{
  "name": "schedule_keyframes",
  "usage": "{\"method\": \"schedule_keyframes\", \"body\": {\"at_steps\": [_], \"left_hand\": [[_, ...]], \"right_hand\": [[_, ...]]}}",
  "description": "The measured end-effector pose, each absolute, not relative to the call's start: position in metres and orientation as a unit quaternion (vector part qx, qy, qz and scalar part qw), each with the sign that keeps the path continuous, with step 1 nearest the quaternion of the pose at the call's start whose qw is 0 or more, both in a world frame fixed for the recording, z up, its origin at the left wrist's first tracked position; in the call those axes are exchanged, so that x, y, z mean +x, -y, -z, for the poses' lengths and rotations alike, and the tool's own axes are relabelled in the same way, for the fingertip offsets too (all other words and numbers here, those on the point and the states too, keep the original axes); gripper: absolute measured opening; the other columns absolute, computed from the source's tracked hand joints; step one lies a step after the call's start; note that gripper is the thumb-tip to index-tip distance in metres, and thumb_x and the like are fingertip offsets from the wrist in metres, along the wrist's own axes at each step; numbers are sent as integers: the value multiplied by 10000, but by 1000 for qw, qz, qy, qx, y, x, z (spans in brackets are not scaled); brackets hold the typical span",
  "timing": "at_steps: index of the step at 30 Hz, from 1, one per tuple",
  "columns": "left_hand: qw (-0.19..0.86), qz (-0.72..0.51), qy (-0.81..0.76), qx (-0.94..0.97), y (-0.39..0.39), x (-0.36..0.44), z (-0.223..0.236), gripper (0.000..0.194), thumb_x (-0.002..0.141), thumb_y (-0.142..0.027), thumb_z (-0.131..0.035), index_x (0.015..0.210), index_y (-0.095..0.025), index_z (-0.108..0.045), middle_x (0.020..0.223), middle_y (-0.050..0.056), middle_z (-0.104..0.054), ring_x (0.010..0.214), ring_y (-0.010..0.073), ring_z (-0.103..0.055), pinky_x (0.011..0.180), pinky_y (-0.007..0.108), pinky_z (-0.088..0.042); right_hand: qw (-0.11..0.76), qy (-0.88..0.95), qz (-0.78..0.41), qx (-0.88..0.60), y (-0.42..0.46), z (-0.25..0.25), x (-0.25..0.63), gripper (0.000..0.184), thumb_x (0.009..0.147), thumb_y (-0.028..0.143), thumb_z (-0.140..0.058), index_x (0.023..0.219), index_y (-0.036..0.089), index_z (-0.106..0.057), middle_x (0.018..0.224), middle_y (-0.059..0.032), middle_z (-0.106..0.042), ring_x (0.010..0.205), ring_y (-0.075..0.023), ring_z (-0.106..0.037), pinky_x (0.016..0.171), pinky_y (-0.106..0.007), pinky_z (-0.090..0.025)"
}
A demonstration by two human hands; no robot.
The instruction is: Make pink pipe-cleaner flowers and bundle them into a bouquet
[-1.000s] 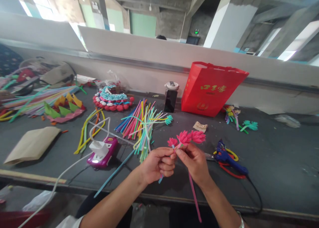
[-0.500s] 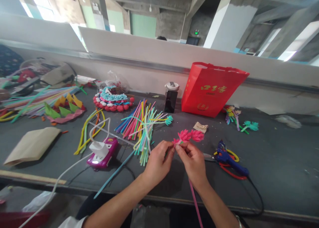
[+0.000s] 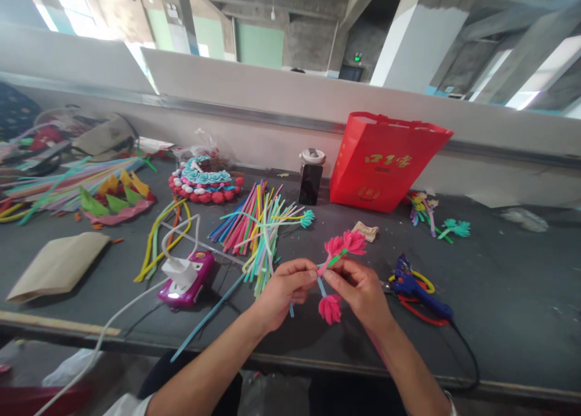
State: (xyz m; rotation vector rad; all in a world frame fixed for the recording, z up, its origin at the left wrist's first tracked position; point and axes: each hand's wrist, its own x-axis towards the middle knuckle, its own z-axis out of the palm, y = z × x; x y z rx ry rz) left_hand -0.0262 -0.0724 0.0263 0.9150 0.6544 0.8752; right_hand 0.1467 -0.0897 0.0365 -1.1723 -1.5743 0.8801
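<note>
- Flowers [image 3: 345, 243]: we count three pink heads held in the air above the tabletop [image 3: 508, 307], over its near edge zone, a little right of the middle. Two heads point toward the far edge, side by side; the third, the lower head [image 3: 330, 309], hangs toward the near edge.
- Left hand [image 3: 288, 292]: we see it closed, thumb and forefinger pinching the stems where they meet; the tip of a blue stem shows below its curled fingers.
- Right hand [image 3: 361, 289]: closed too, with thumb and fingers gripping the flowers by the stems, its fingertips just beside those of the left. We note a green stem [image 3: 336, 258] under the upper pair and the blue stem [image 3: 322, 287] leading to the lower head.
- Glue gun [image 3: 422, 298]: we find it right of the right hand, toward the near edge, lying across a tool with yellow [image 3: 427, 281] and red handles.
- Pipe cleaners [image 3: 245, 225]: a loose, many-coloured pile left of the flowers, with a teal flower [image 3: 307, 218] at its right side.
- Power strip [image 3: 193, 280]: purple, near the near edge, left of the pile, bearing a white plug [image 3: 180, 272].
- Red bag [image 3: 385, 168]: upright by the far edge, with a bottle [image 3: 312, 157] just beside it.
</note>
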Motion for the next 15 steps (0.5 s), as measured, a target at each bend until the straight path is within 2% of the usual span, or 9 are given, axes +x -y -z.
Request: {"method": "schedule_keyframes", "body": {"at_steps": [3,6,8,12,15], "left_hand": [[840,-354,-229,340,71,-28,-21,186,731,-274,-702,761,-143,-573,552,-96,-206,456,37,-111,445,206,-92],[855,-349,-212,320,70,-27,-17,189,717,-265,-705,754,-138,-570,556,-89,-246,437,27,-128,426,201,-99],[852,-350,-216,323,69,-27,-18,193,725,-269,-704,768,-143,-564,555,-83,-297,423,22,-167,424,193,-114],[794,-385,-273,383,69,-24,-23,218,770,-333,-694,793,-153,-573,569,-55,-441,429,38,-331,431,187,-218],[713,-426,-328,450,71,-22,-25,290,762,-409,-720,789,-150,-593,556,-60,-463,442,54,-395,435,195,-290]], "right_hand": [[493,647,-369,-449,91,-36,145,166,849,343,-656,790,196,-705,703,-4,-636,636,-148,-561,612,-251,-451],[514,634,-383,-432,91,-35,142,168,852,348,-654,773,206,-699,737,-14,-670,678,-167,-608,669,-270,-487],[521,628,-367,-446,91,-33,140,173,847,350,-656,764,203,-696,723,-12,-666,655,-164,-601,649,-268,-483],[498,650,-312,-483,88,-30,139,184,854,330,-633,737,196,-679,632,16,-593,573,-138,-526,575,-251,-430],[484,674,-271,-488,87,-28,140,162,864,294,-612,754,198,-680,632,17,-599,576,-137,-523,589,-252,-428]]}}
